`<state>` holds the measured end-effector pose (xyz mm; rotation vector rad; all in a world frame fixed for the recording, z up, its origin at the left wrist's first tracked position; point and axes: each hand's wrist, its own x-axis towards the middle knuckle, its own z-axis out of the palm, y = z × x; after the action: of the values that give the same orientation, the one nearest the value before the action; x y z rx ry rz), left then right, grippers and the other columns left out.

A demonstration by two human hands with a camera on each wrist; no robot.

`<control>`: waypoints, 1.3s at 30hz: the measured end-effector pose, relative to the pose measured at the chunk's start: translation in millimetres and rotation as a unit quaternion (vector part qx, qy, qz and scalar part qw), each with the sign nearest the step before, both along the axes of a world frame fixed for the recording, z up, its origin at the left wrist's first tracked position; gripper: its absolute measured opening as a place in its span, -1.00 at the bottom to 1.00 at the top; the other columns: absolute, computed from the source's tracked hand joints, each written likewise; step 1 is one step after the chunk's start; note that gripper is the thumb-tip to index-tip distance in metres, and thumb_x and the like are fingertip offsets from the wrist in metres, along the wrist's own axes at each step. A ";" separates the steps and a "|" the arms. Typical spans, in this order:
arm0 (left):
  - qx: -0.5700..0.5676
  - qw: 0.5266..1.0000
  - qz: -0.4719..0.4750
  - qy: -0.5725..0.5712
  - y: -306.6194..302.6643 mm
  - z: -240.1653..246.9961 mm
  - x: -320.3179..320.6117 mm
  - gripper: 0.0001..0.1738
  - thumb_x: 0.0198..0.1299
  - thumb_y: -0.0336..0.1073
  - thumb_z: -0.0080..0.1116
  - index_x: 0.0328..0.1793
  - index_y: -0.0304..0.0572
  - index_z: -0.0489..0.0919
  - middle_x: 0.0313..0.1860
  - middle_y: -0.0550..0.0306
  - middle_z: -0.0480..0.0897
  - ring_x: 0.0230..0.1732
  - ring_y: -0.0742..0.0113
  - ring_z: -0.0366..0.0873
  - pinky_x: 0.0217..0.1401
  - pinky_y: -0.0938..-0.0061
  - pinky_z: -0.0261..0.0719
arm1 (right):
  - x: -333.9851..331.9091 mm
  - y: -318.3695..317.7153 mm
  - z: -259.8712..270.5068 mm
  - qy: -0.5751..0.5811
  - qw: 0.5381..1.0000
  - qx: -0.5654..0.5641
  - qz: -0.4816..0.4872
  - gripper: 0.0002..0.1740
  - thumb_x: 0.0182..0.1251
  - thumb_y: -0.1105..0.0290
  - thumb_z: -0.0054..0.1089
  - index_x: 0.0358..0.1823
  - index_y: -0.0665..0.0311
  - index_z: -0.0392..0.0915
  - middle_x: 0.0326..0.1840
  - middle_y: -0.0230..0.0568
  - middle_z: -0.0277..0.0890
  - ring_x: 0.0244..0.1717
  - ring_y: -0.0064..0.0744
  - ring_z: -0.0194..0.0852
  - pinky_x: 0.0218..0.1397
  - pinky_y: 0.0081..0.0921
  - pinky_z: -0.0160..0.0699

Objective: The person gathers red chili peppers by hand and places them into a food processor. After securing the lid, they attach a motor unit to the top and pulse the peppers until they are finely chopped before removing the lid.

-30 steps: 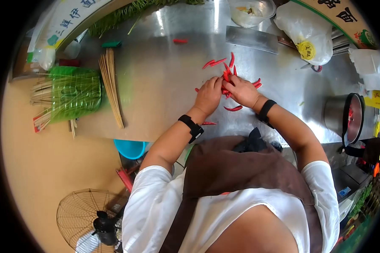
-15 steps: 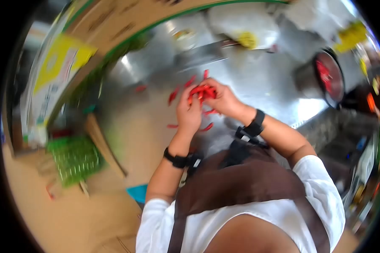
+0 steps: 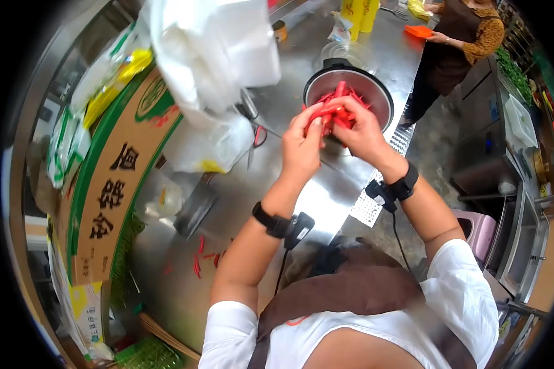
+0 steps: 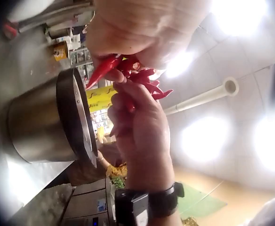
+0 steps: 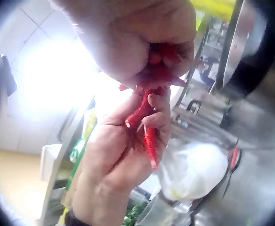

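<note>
Gripping chillies (image 3: pixel 330 109), left hand (image 3: pixel 301 147) and right hand (image 3: pixel 364 135) now hover by the pot (image 4: pixel 38 125), no longer over the strays (image 3: pixel 197 267), so gathering seems partly done

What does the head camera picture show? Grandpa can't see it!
A person's left hand and right hand hold shiny, slender red chili peppers near a round, black-rimmed metal pot. More red chilies lie on a silvery metal table.

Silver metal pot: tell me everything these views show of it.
The silver, cylindrical metal pot with a black rim stands upright on the grey metal table, near its edge. A black piece juts from the rim. Slender red chillies lie inside. The hands, holding more chillies, partly hide it in the head view, yet look clear of it from the left wrist.
</note>
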<state>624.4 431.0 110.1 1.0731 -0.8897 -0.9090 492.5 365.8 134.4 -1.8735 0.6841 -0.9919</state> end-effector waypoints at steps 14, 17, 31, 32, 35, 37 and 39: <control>-0.006 0.976 0.031 -0.215 -96.1 -26.5 -26.5 -0.71 0.30 -0.42 0.15 0.13 -0.28 0.63 0.21 -0.05 0.56 0.19 0.27 0.52 0.27 0.45 0.44 | -61.8 -101.7 -32.9 0.065 0.998 -0.011 -0.003 -0.48 0.20 0.29 0.35 0.16 0.34 0.49 0.08 -0.09 0.50 0.10 -0.29 0.46 0.18 -0.41 0.45; -0.025 0.973 0.030 -0.227 -98.7 -29.7 -25.0 -0.71 0.29 -0.45 0.15 0.13 -0.30 0.61 0.19 -0.01 0.57 0.18 0.29 0.52 0.25 0.46 0.46 | -44.2 -101.8 -38.6 -0.065 0.989 0.131 -0.006 -0.69 0.34 0.35 0.27 0.01 0.37 0.53 -0.25 -0.41 0.57 -0.26 -0.69 0.45 -0.14 -0.68 0.50; -0.033 0.941 0.222 -0.254 -14.2 -45.5 13.0 -0.67 0.31 -0.58 0.03 0.20 -0.31 0.49 0.09 0.15 0.54 0.08 0.44 0.51 0.18 0.54 0.47 | -57.9 -73.1 -10.9 0.009 0.960 -0.267 -0.084 -0.81 0.28 0.45 0.22 -0.13 0.38 0.63 -0.08 -0.02 0.61 -0.08 -0.06 0.57 0.00 -0.32 0.55; 0.011 0.935 0.239 -0.262 10.3 -60.6 24.4 -0.68 0.31 -0.58 0.03 0.18 -0.30 0.50 0.09 0.15 0.54 0.08 0.42 0.51 0.18 0.53 0.48 | -63.9 -55.2 -3.3 0.003 0.962 -0.270 -0.041 -0.83 0.22 0.50 0.26 -0.16 0.38 0.63 -0.14 -0.04 0.62 -0.14 -0.08 0.59 -0.08 -0.32 0.58; 0.126 0.900 0.313 -0.275 93.5 -92.4 52.3 -0.69 0.29 -0.59 0.05 0.15 -0.28 0.52 0.13 0.13 0.51 0.10 0.37 0.52 0.13 0.51 0.53 | -53.2 -4.1 -27.4 0.022 0.960 -0.237 0.148 -0.82 0.05 0.56 0.32 -0.28 0.34 0.58 -0.24 -0.12 0.57 -0.26 -0.11 0.57 -0.20 -0.31 0.57; 0.167 0.851 0.346 -0.358 164.2 -113.4 71.0 -0.69 0.28 -0.59 0.05 0.14 -0.28 0.51 0.17 0.10 0.48 0.11 0.33 0.53 0.11 0.49 0.56 | -37.0 20.1 -57.3 0.098 0.937 -0.259 0.213 -0.72 0.08 0.61 0.23 -0.12 0.33 0.54 -0.07 -0.11 0.53 -0.12 -0.10 0.55 -0.08 -0.29 0.56; 0.237 0.830 0.391 -0.318 228.8 -110.8 60.0 -0.67 0.20 -0.57 0.08 0.11 -0.27 0.53 0.14 -0.03 0.49 0.12 0.11 0.51 0.18 0.32 0.52 | -13.3 38.0 -78.7 0.107 0.948 -0.204 0.218 -0.64 0.12 0.60 0.16 0.01 0.34 0.49 0.08 0.00 0.48 0.00 -0.03 0.52 0.04 -0.26 0.54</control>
<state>684.4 659.8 -0.6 2.0468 -0.6350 -0.0339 479.2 403.9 55.8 -2.3858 0.1639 -0.6781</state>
